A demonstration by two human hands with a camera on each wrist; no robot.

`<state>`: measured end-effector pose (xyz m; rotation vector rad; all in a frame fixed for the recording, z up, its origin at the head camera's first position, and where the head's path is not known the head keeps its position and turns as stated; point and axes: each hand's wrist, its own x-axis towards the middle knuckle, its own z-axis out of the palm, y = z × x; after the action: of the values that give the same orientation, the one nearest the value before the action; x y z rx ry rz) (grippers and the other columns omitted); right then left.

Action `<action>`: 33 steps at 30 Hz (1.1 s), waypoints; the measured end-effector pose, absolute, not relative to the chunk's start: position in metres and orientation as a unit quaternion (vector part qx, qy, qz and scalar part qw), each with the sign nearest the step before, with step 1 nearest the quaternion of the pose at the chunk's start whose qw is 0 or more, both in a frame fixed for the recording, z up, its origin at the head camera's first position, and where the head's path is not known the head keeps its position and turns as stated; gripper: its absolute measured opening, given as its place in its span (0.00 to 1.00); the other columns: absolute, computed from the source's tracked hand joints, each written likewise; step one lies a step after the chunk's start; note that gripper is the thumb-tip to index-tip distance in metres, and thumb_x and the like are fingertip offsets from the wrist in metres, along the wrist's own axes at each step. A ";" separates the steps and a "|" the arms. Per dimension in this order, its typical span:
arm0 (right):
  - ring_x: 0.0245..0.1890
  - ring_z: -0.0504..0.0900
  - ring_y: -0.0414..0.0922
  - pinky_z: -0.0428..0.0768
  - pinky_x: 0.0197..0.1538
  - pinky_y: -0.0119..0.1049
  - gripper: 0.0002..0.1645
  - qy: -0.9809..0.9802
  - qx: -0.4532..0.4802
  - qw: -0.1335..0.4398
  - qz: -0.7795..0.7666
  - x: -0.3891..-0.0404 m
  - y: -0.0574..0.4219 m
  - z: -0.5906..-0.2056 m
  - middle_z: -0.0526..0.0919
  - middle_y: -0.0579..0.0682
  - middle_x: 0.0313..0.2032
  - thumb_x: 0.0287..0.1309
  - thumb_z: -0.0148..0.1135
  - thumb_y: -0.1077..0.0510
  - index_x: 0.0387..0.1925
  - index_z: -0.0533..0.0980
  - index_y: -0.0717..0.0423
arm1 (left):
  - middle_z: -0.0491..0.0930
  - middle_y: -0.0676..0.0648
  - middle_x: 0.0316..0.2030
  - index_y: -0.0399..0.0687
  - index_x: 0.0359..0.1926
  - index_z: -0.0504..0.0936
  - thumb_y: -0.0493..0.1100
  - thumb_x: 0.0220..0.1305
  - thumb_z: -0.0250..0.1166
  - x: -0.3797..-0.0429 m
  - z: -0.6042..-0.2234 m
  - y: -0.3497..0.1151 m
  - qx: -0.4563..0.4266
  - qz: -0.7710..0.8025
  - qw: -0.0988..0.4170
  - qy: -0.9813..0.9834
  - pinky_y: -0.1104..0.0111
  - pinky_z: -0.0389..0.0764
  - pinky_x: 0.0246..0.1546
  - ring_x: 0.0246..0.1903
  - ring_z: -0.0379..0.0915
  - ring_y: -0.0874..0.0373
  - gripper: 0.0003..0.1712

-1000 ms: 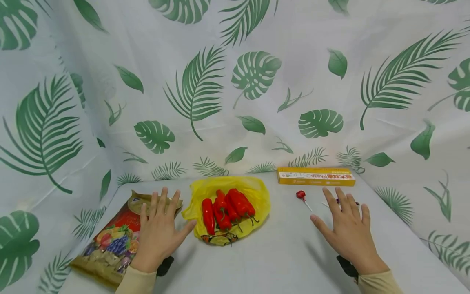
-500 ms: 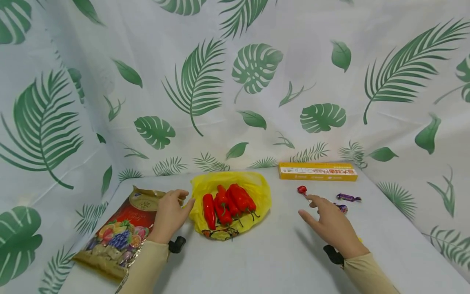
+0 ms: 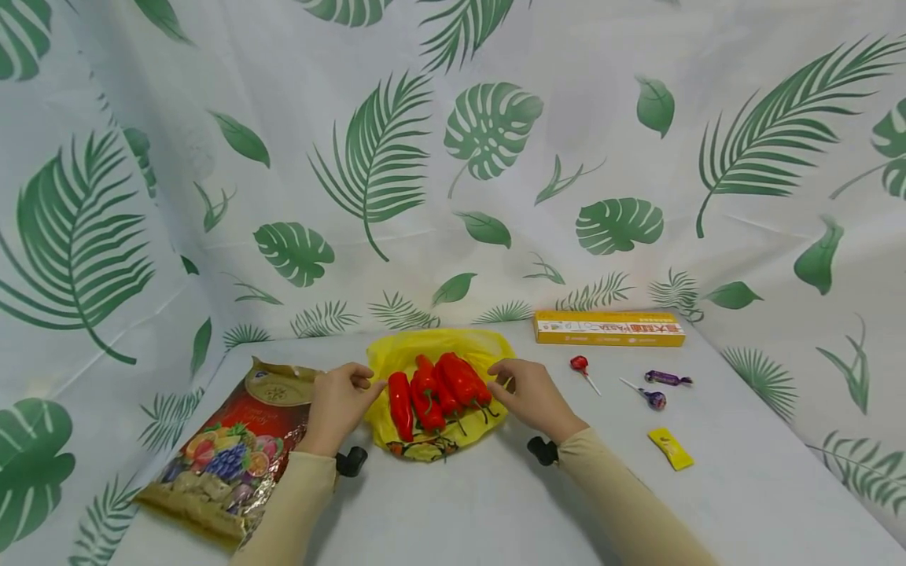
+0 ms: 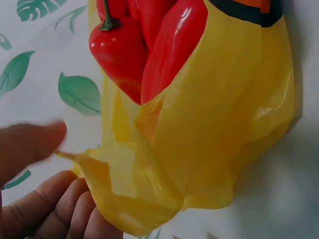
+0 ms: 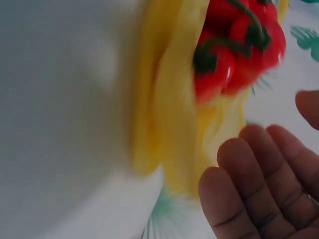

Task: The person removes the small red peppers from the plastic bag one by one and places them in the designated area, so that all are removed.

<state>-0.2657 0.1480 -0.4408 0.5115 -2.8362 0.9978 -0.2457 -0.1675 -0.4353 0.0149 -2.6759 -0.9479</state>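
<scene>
Several red peppers [image 3: 428, 397] with green stems lie in a crumpled yellow plastic bag [image 3: 442, 342] on the table. My left hand [image 3: 340, 405] is at the bag's left edge. In the left wrist view, a fold of the bag [image 4: 119, 199] lies between my thumb [image 4: 35, 142] and bent fingers [image 4: 50, 204]; a gap shows between thumb and fingertips. My right hand [image 3: 534, 397] is at the bag's right edge. Its fingers [image 5: 269, 184] are slightly bent beside the plastic in the right wrist view, with the thumb held apart.
A red-and-gold fruit-print packet [image 3: 233, 456] lies left, partly behind my left arm. To the right are a red lollipop [image 3: 579, 363], a purple lollipop [image 3: 656, 400], a purple wrapped candy [image 3: 668, 379] and a yellow packet [image 3: 670, 449]. A yellow pasta box [image 3: 609, 328] lies at the back.
Both hands were spread flat above the table. My left hand has moved right to the bag, its fingers bending. My right hand has swung left from the candies to the bag's right edge.
</scene>
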 end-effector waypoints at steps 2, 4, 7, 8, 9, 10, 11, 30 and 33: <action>0.37 0.82 0.44 0.84 0.44 0.39 0.20 -0.927 0.162 0.042 0.336 -0.273 0.133 -0.441 0.88 0.52 0.43 0.66 0.69 0.54 0.54 0.83 0.60 | 0.89 0.43 0.33 0.40 0.41 0.89 0.48 0.61 0.76 -0.246 -0.436 -0.167 0.002 -0.332 0.157 -0.930 0.61 0.87 0.35 0.32 0.83 0.54 0.15; 0.41 0.83 0.47 0.86 0.48 0.42 0.24 -0.928 0.150 0.035 0.339 -0.279 0.119 -0.443 0.87 0.55 0.48 0.66 0.69 0.51 0.58 0.81 0.60 | 0.89 0.43 0.33 0.40 0.41 0.88 0.45 0.62 0.75 -0.247 -0.437 -0.166 -0.001 -0.334 0.162 -0.929 0.61 0.87 0.35 0.32 0.83 0.54 0.13; 0.50 0.83 0.51 0.85 0.57 0.48 0.32 -0.935 0.131 0.017 0.330 -0.286 0.104 -0.446 0.86 0.56 0.54 0.64 0.71 0.45 0.62 0.78 0.60 | 0.89 0.43 0.33 0.40 0.40 0.88 0.42 0.62 0.75 -0.248 -0.438 -0.166 -0.003 -0.333 0.163 -0.929 0.60 0.87 0.36 0.33 0.84 0.53 0.11; 0.52 0.83 0.52 0.84 0.59 0.49 0.34 -0.938 0.126 0.012 0.323 -0.287 0.100 -0.447 0.86 0.57 0.55 0.63 0.72 0.44 0.63 0.78 0.61 | 0.89 0.43 0.33 0.40 0.40 0.88 0.42 0.62 0.75 -0.248 -0.439 -0.167 -0.004 -0.334 0.163 -0.928 0.60 0.87 0.37 0.33 0.84 0.53 0.10; 0.53 0.83 0.52 0.84 0.61 0.49 0.37 -0.940 0.120 0.007 0.318 -0.288 0.097 -0.448 0.86 0.57 0.56 0.62 0.72 0.42 0.63 0.77 0.61 | 0.89 0.43 0.33 0.40 0.40 0.88 0.41 0.62 0.74 -0.248 -0.440 -0.167 -0.005 -0.335 0.163 -0.928 0.59 0.88 0.37 0.33 0.84 0.53 0.10; 0.54 0.83 0.52 0.84 0.62 0.50 0.38 -0.943 0.113 0.002 0.313 -0.289 0.094 -0.449 0.86 0.57 0.56 0.61 0.73 0.41 0.64 0.77 0.61 | 0.89 0.43 0.33 0.40 0.40 0.88 0.40 0.62 0.74 -0.248 -0.440 -0.167 -0.006 -0.335 0.164 -0.928 0.59 0.88 0.37 0.33 0.84 0.53 0.09; 0.54 0.83 0.52 0.83 0.62 0.50 0.40 -0.945 0.109 0.001 0.307 -0.289 0.091 -0.450 0.86 0.57 0.56 0.60 0.74 0.41 0.64 0.77 0.62 | 0.89 0.43 0.33 0.40 0.40 0.88 0.40 0.62 0.74 -0.248 -0.441 -0.167 -0.006 -0.336 0.165 -0.927 0.59 0.88 0.37 0.32 0.84 0.53 0.09; 0.45 0.85 0.48 0.86 0.55 0.46 0.27 -0.941 0.100 0.044 0.320 -0.278 0.079 -0.436 0.90 0.54 0.49 0.55 0.78 0.52 0.54 0.85 0.61 | 0.90 0.44 0.35 0.42 0.41 0.89 0.39 0.64 0.72 -0.250 -0.441 -0.173 -0.002 -0.353 0.166 -0.921 0.59 0.88 0.39 0.34 0.85 0.53 0.06; 0.48 0.85 0.49 0.85 0.57 0.46 0.28 -0.934 0.105 0.047 0.337 -0.274 0.081 -0.434 0.90 0.54 0.51 0.55 0.78 0.51 0.55 0.85 0.59 | 0.90 0.44 0.35 0.42 0.40 0.90 0.38 0.63 0.73 -0.249 -0.441 -0.174 -0.003 -0.352 0.168 -0.921 0.59 0.88 0.39 0.34 0.86 0.52 0.06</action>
<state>-0.2744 0.0814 -0.4345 0.3197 -2.8515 1.0296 -0.2494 -0.1737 -0.4409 -0.0087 -2.6182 -1.0020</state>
